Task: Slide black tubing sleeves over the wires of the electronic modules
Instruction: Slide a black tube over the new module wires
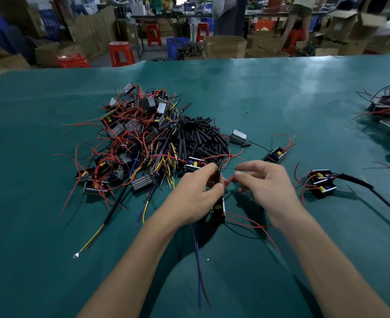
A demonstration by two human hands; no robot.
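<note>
We are pinching a black sleeve (217, 177) in our left hand (196, 191) while our right hand (265, 182) is pinching the red wire (229, 179), near the bench's near edge. We are best keeping wire and bore aligned. Open cloth (281, 99) is lying beyond; the module pile (132, 138) is crowding the left.

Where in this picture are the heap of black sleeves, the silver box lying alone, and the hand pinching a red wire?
black sleeves (201, 136), head view, middle of heap.
silver box (238, 136), head view, its top face.
right hand (266, 180), head view, back of hand.
</note>
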